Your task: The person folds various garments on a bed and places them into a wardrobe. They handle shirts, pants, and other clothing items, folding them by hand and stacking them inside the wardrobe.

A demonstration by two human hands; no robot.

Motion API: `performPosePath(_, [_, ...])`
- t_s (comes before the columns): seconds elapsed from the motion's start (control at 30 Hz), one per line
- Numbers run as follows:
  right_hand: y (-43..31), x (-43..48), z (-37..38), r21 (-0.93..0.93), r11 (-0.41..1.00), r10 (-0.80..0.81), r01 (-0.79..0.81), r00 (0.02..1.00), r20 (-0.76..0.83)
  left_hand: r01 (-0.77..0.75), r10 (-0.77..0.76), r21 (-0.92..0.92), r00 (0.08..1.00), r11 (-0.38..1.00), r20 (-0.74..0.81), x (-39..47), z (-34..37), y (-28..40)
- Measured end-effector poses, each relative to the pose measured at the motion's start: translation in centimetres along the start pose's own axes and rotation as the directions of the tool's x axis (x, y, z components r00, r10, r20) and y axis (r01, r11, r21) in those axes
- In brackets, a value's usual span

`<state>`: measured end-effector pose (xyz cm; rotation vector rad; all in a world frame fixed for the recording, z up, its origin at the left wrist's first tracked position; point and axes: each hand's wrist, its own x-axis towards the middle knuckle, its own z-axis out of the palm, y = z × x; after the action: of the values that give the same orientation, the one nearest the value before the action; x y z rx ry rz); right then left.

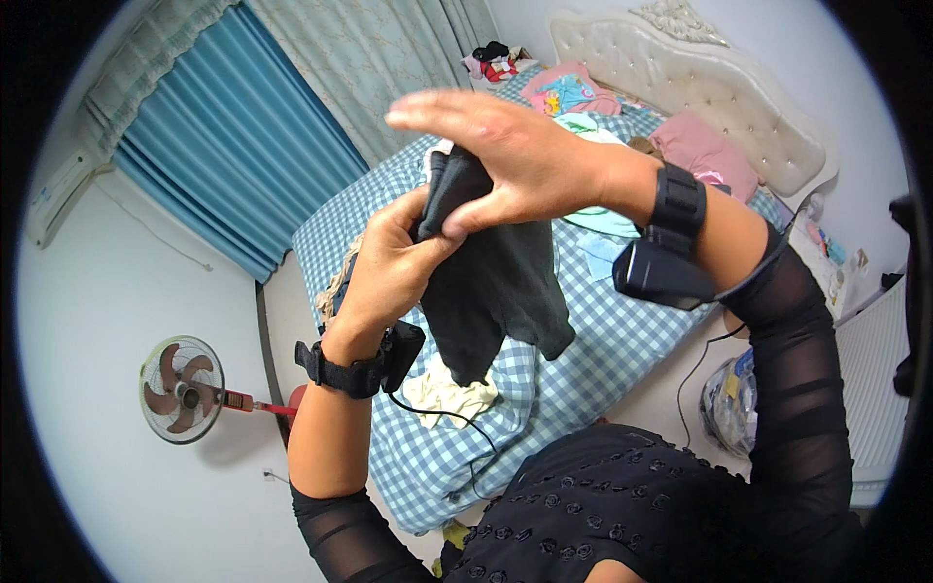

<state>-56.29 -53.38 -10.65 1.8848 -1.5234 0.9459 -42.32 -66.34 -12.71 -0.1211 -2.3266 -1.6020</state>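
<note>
A black garment (pixel 496 291) with two short legs hangs from my hands above the bed. My left hand (pixel 401 255) grips its gathered top edge between thumb and fingers. My right hand (pixel 503 160) is against the same top part, its thumb pressed on the cloth near my left thumb and its fingers stretched out; whether it grips the cloth is hard to tell. Some white cloth shows behind the top. Below the garment, a crumpled pale yellow cloth (pixel 444 393) lies on the checked bedding (pixel 612 350).
Pink pillows (pixel 700 153) and mint green clothing (pixel 601 218) lie toward the tufted headboard (pixel 692 80). Beige and dark clothes (pixel 339 280) are at the bed's left edge. A standing fan (pixel 182 390) is at the left. A clear plastic bag (pixel 729 408) stands on the floor at the right.
</note>
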Motion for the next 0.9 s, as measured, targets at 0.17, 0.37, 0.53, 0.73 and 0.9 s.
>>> performPosePath(0.17, [1.0,-0.2,0.0,0.391,0.848,0.223,-0.359,0.909,0.351,-0.151,0.147,-0.025,0.982,0.988,-0.122,-0.4,-0.6,-2.2])
performPosePath(0.37, [0.8,-0.6,-2.5,0.466,0.809,0.235,-0.359,0.923,0.304,0.152,-0.150,-0.010,0.984,0.988,0.100,-5.7,3.9,-10.9])
performPosePath(0.53, [2.0,-2.2,-5.2,0.326,0.890,0.230,-0.318,0.932,0.282,0.465,-0.466,0.032,0.877,0.885,0.118,-8.4,4.3,-16.3])
performPosePath(0.73, [3.7,-4.9,-9.1,0.219,0.910,0.297,-0.353,0.921,0.251,0.241,-0.257,-0.470,0.966,0.849,0.032,-9.1,-2.2,-15.0])
performPosePath(0.9, [2.9,-5.4,-11.1,0.223,0.933,0.252,-0.281,0.956,0.151,0.444,-0.379,-0.333,0.893,0.832,0.244,-8.8,4.3,-15.0])
